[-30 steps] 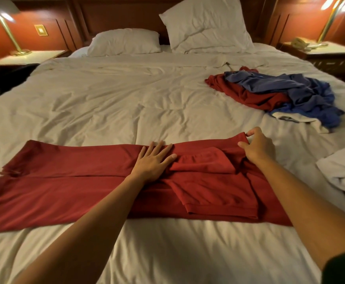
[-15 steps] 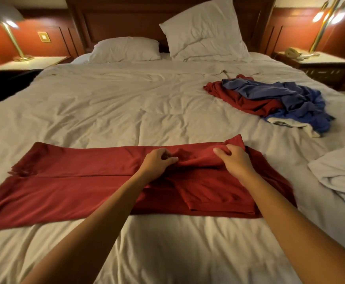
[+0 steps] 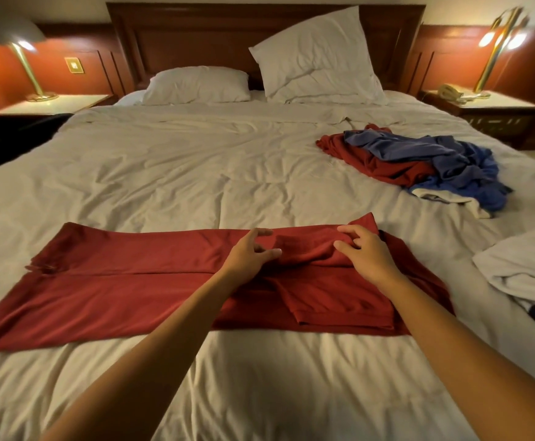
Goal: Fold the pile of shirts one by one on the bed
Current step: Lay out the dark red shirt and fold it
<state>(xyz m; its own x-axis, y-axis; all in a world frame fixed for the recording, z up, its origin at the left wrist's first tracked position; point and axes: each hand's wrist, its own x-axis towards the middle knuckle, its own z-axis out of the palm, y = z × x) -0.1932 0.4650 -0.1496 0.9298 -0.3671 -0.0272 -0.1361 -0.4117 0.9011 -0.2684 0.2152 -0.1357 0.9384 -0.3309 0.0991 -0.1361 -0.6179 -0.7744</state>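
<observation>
on the bed (image 3: 196,173) near you the red shirt (image 3: 126,281) lies part-folded, your left hand (image 3: 250,253) resting loose on it and gripping nothing, your right hand (image 3: 364,252) pinching a bunched fold, and the pile (image 3: 418,160) beyond, red, blue, white, looks untouched, so most work is left.

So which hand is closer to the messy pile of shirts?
Right. The right hand is on the red shirt, at the end nearest the pile of shirts, which lies up and to its right. The left hand is on the same shirt, farther left.
</observation>
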